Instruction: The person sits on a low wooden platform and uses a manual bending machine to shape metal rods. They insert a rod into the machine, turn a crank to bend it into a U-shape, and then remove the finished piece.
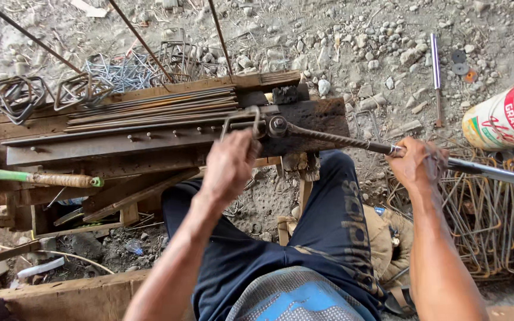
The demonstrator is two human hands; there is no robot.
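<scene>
Rebar bending setup: left hand (228, 166) is closed around a thin steel rod (240, 123) that's already bent into a loop, pinning it on the wooden bench (120, 151) right at the pegs. Right hand (419, 164) is wrapped tight on the bending lever (388, 148), whose long axis runs sideways from that hand back toward the left one (the lever head sits just beside the left fingers). Straight rods (150, 110) lie stacked just beyond the left hand, finished stirrups (495, 208) heaped under the right one. White bucket (507, 119) sits past the right hand; can't see what's inside.
</scene>
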